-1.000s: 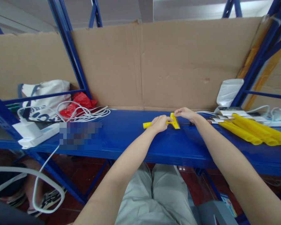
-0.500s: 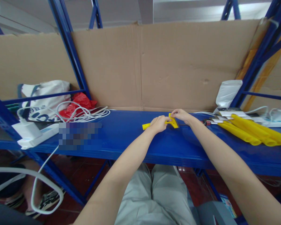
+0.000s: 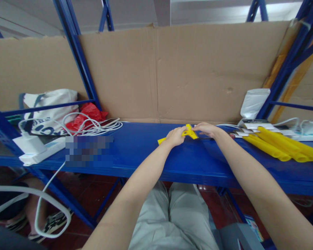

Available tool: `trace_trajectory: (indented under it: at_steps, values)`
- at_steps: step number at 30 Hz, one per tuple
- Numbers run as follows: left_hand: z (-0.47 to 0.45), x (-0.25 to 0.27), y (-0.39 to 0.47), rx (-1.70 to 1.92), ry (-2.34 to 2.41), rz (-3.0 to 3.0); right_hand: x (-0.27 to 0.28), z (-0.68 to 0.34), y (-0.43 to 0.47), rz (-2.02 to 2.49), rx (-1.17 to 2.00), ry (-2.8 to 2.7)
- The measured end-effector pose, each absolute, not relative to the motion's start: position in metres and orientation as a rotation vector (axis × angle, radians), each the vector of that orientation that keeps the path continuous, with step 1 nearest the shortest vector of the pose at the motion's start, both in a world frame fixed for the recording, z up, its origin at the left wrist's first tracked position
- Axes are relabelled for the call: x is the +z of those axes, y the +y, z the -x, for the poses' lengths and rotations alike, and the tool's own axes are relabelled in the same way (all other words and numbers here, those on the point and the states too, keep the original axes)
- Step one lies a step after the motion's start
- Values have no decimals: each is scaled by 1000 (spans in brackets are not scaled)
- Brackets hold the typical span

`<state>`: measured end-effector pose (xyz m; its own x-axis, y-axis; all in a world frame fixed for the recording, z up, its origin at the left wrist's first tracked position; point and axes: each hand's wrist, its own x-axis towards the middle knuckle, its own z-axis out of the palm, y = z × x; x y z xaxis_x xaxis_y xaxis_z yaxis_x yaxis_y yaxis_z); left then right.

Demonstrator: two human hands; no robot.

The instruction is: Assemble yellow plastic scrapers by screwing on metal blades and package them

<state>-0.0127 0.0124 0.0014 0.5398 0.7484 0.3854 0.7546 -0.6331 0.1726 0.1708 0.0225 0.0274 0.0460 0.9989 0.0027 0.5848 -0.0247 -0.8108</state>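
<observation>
My left hand (image 3: 176,136) is closed round the handle of a yellow scraper (image 3: 190,133), whose wide head points right and whose handle end pokes out to the left of the fist. Just right of that head, my right hand (image 3: 206,129) is stretched out with its fingers toward the scraper's edge. I cannot tell whether the fingertips touch it. Under the right hand and wrist lies a screwdriver (image 3: 232,136) with a red and black handle, its thin shaft pointing left and partly hidden.
Several yellow tubular handles (image 3: 279,146) with white ends lie on the blue shelf (image 3: 135,149) at right, near a white pouch (image 3: 254,104). Coiled white cable (image 3: 101,128), a red bag (image 3: 91,113) and a power strip (image 3: 43,152) are at left. Cardboard (image 3: 185,73) stands behind.
My right hand has come off the scraper head's upper corner and shifted slightly right, its fingers straightening. The scraper has turned and moved slightly left in my left hand.
</observation>
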Motion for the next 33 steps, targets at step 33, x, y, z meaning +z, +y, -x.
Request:
trace_trajectory:
  at_steps: [33]
  values:
    - [15, 3, 9, -393, -1480, 2771, -2, -278, 60, 2246, -65, -1762]
